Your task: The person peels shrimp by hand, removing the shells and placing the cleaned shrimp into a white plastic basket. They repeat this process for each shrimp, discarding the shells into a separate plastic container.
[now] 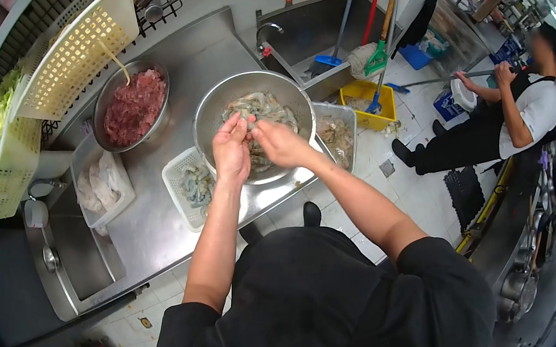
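Note:
Over a large steel bowl (203, 130) of raw shrimp (273, 106), my left hand (231, 153) and my right hand (280, 146) meet with fingertips pinched together. Both are closed on a greyish shrimp, mostly hidden by the fingers. Left of the bowl, a white perforated basket (174, 187) holds more grey shrimp (197, 186). On the bowl's right, partly covered by it, a clear plastic tub (353, 121) contains what look like shrimp shells and heads (337, 139).
A steel bowl of minced meat (136, 108) and a white tub (125, 193) of pale meat stand left on the steel counter (158, 224). Leafy greens fill a basket (6, 188). Mops, a yellow bucket (388, 106) and another person (530, 112) are to the right.

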Available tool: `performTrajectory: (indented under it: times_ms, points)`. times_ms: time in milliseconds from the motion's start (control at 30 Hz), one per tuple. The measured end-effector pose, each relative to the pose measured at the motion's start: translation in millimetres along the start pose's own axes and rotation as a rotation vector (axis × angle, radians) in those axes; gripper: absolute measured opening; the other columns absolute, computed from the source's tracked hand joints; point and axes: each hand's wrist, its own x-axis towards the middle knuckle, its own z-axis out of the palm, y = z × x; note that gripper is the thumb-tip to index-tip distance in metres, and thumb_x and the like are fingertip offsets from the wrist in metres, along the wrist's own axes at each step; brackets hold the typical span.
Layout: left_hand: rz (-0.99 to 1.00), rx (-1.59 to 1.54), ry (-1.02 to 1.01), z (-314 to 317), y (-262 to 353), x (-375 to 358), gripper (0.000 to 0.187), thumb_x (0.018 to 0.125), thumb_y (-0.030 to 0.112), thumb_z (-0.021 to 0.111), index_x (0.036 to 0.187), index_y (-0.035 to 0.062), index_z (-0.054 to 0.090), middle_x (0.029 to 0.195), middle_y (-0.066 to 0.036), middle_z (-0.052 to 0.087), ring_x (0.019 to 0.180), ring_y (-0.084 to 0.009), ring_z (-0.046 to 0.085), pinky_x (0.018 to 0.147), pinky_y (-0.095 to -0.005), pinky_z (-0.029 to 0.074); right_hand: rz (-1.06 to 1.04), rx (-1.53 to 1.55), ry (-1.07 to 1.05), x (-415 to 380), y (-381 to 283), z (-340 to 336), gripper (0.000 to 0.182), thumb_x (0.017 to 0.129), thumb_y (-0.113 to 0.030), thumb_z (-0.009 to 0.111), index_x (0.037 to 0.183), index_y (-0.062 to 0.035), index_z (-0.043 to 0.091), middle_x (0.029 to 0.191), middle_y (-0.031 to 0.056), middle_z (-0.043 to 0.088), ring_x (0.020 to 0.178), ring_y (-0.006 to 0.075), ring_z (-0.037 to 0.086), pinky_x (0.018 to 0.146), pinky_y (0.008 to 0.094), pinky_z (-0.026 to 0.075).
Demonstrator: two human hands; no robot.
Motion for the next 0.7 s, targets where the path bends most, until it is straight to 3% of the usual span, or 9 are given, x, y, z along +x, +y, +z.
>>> performTrajectory:
  times_ms: [133,367,400,467,600,633,700]
  points:
    - [0.008,-0.062,0.029,0,1,-1,0.042,0.101,0.005,0.06,0.138,-0.0093,0.048,0.111,-0.017,0.068,0.097,-0.0177,0.064,0.09,-0.0304,0.052,-0.017,-0.067,0.08,5,-10,17,0.022,0.103,-0.017,0.048,0.101,0.0039,0.053,0.089,0.0301,0.066,0.082,0.0491,0.065,0.071,0.0559,0.051]
    - [-0.121,-0.32,0.065,-8,9,-2,0.045,0.096,0.007,0.066,0.136,-0.0057,0.049,0.109,-0.015,0.069,0.093,-0.0173,0.063,0.087,-0.0301,0.053,-0.128,-0.067,0.19,10,-5,35,0.016,0.094,-0.013,0.056,0.091,0.0023,0.055,0.074,0.0263,0.065,0.068,0.0455,0.065,0.061,0.0521,0.052]
    - [-0.113,-0.324,0.07,-10,7,-1,0.045,0.096,0.007,0.066,0.136,-0.0057,0.049,0.109,-0.015,0.069,0.093,-0.0173,0.063,0.087,-0.0301,0.053,-0.141,-0.059,0.24,9,-7,36,0.015,0.092,-0.012,0.058,0.088,0.002,0.055,0.072,0.0253,0.064,0.066,0.0451,0.065,0.06,0.0515,0.052]
    - [-0.167,-0.341,0.063,-12,4,4,0.027,0.097,0.007,0.064,0.123,-0.0009,0.058,0.105,-0.012,0.069,0.095,-0.018,0.064,0.087,-0.0317,0.055,-0.14,-0.07,0.259,5,-6,39,0.014,0.09,-0.011,0.059,0.087,0.0014,0.055,0.072,0.0246,0.064,0.066,0.0447,0.064,0.06,0.0511,0.052]
    - [-0.123,-0.275,0.092,-6,-8,8,0.03,0.097,0.005,0.063,0.126,-0.0023,0.057,0.102,-0.01,0.069,0.093,-0.0169,0.064,0.086,-0.0318,0.055,-0.131,-0.168,0.304,-9,1,43,0.012,0.087,-0.01,0.062,0.084,-0.0002,0.055,0.07,0.0226,0.062,0.064,0.0437,0.064,0.059,0.0504,0.051]
    - [-0.092,-0.286,0.119,-3,-12,12,0.035,0.098,0.008,0.064,0.13,-0.0037,0.057,0.103,-0.011,0.069,0.089,-0.0143,0.063,0.081,-0.0268,0.05,-0.129,-0.2,0.3,-16,3,43,0.012,0.086,-0.009,0.062,0.082,-0.0008,0.054,0.074,0.021,0.062,0.066,0.0407,0.064,0.059,0.0481,0.052]
    - [-0.053,-0.174,0.138,-10,-10,23,0.033,0.099,0.008,0.063,0.13,-0.0033,0.058,0.102,-0.01,0.07,0.09,-0.0141,0.063,0.081,-0.0268,0.05,-0.181,-0.249,0.324,-28,17,34,0.012,0.087,-0.009,0.061,0.081,-0.0008,0.054,0.076,0.0207,0.063,0.068,0.0403,0.064,0.062,0.0482,0.052]
